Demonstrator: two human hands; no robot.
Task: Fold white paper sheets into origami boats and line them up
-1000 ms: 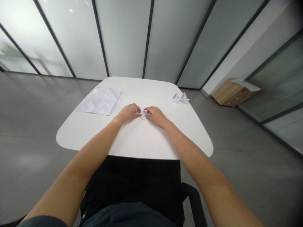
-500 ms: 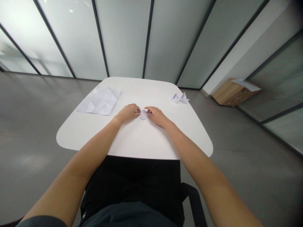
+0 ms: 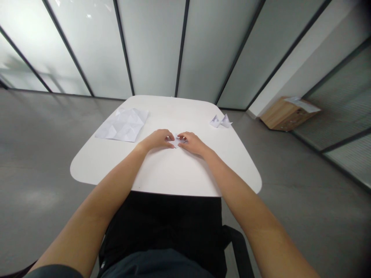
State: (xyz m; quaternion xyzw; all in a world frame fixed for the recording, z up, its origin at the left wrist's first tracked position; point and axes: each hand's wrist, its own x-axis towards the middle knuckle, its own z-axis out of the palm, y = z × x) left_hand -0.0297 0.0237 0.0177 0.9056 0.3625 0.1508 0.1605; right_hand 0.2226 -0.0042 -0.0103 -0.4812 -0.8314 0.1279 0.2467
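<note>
A small piece of folded white paper (image 3: pixel 176 143) lies on the white table (image 3: pixel 174 173), between my two hands. My left hand (image 3: pixel 160 139) has its thumb and curled fingers on the paper's left side. On the opposite side, the curled fingers and thumb of my right hand (image 3: pixel 192 143) grip the paper. Parts of the paper are hidden behind my fingers, so its exact folds cannot be made out.
Left of my hands lies a creased sheet of white paper (image 3: pixel 123 124). A folded paper piece with pointed peaks (image 3: pixel 221 121) stands near the table's right edge. Beyond it, on the floor, is a wooden cabinet (image 3: pixel 285 114). A chair armrest (image 3: pixel 238 247) is at lower right.
Both thumbs have shifted to the near edges of the folded paper, and my left hand's fingers have spread slightly around it. The other papers stay put; the view has moved a little.
</note>
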